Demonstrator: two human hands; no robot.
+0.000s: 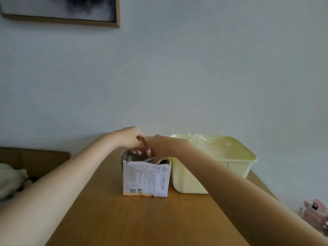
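Both arms stretch out from the near edge, my left forearm [67, 183] coming in from the near left and my right forearm [239, 189] from the near right, and they meet over the middle of the scene. Under them runs the wooden counter [142, 219], which ends at a pale wall on the far side. On the counter's far right stands a pale yellow bin [221, 160] with crinkled clear plastic showing at its top. Just beside it on the left, close enough that I cannot tell whether the two touch, stands the box [147, 180]. It is a white printed carton, upright, with a torn, open top.

My left hand [130, 138] hangs over the far left of that opening, its fingers curled down into it. The blur hides whether they hold anything. My right hand [160, 147] is bent over the near right of the opening, and its fingertips seem to pinch the box's near top edge.

A framed picture [60, 18] hangs on the wall at far left.
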